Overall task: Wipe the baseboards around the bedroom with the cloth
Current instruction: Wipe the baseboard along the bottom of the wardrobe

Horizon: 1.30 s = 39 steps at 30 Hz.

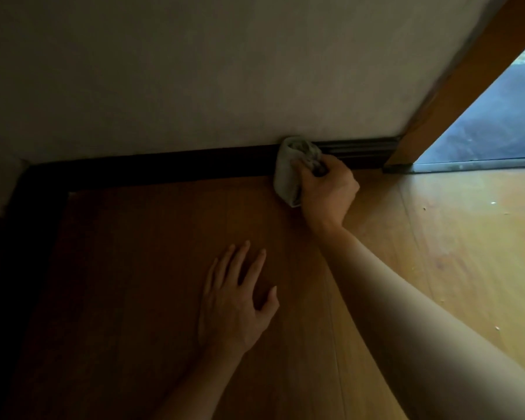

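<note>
Flat on the wooden floor (pixel 134 268) with fingers spread and holding nothing, the left hand (pixel 234 301) seemingly braced the lean so the right hand (pixel 328 192), curled round a bunched cloth (pixel 288 174), could press it against the dark baseboard (pixel 164 165) along the floor's far edge, near the door frame (pixel 455 95).

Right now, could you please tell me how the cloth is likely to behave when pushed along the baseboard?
The cloth looks soft and floppy: it bunches in folds where the right hand grips it. It probably slides along the baseboard, moulding to its grooves. Seems light, likely drooping if lifted.
</note>
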Available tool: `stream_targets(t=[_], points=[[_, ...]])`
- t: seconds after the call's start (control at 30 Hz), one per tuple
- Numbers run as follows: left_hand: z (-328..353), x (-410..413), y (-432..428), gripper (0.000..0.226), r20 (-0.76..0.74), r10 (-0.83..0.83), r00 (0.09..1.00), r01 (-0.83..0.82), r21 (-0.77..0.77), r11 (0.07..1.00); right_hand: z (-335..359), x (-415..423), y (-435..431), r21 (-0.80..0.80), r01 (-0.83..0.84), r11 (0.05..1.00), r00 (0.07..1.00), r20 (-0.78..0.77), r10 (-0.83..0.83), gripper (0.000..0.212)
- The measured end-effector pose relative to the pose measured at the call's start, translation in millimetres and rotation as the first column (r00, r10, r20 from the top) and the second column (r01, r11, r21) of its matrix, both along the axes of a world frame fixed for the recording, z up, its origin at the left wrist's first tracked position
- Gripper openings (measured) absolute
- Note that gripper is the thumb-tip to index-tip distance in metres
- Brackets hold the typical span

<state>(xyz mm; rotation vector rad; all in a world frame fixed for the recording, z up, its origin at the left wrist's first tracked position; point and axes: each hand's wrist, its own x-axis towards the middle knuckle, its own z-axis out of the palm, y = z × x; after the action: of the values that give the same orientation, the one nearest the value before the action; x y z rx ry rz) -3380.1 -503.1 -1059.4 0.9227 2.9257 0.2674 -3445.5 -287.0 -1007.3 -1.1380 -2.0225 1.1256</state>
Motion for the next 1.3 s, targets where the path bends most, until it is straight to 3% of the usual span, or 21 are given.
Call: stream_targets(t=[0.1,0.23,0.33,0.6,0.83,1.03,1.3], points=[[-1,0,0,0.067,-0.005,-0.003,1.000,0.003,-0.017,1.000,0,-1,-6,-0.041,0.067,0.997,0.998,0.002,-0.067,0.025],[0,-1,2,0.068,-0.007,0.003,1.000,-0.003,-0.050,0.999,5,-17,-30,-0.071,-0.095,0.993,0.995,-0.009,0.094,0.026],[-1,-2,1,0.067,-0.008,0.001,1.000,-0.002,-0.024,1.000,4,-15,-22,-0.036,-0.119,0.992,0.993,0.008,0.119,0.024],[-2,1,1,0.066,-0.008,-0.004,1.000,0.004,0.024,1.000,-1,19,38,0.046,0.000,0.999,0.999,0.038,-0.002,0.025],[0,0,2,0.066,0.001,0.000,1.000,0.000,-0.001,1.000,-2,30,54,0.009,0.168,0.986,0.984,0.050,-0.168,0.026],[-2,0,2,0.066,-0.015,-0.007,1.000,0.007,-0.006,1.000,-4,34,63,0.030,0.118,0.993,0.991,0.056,-0.120,0.029],[0,0,2,0.067,-0.003,-0.002,1.000,0.002,-0.003,1.000,-11,42,58,-0.013,0.234,0.972,0.972,0.039,-0.234,0.029]])
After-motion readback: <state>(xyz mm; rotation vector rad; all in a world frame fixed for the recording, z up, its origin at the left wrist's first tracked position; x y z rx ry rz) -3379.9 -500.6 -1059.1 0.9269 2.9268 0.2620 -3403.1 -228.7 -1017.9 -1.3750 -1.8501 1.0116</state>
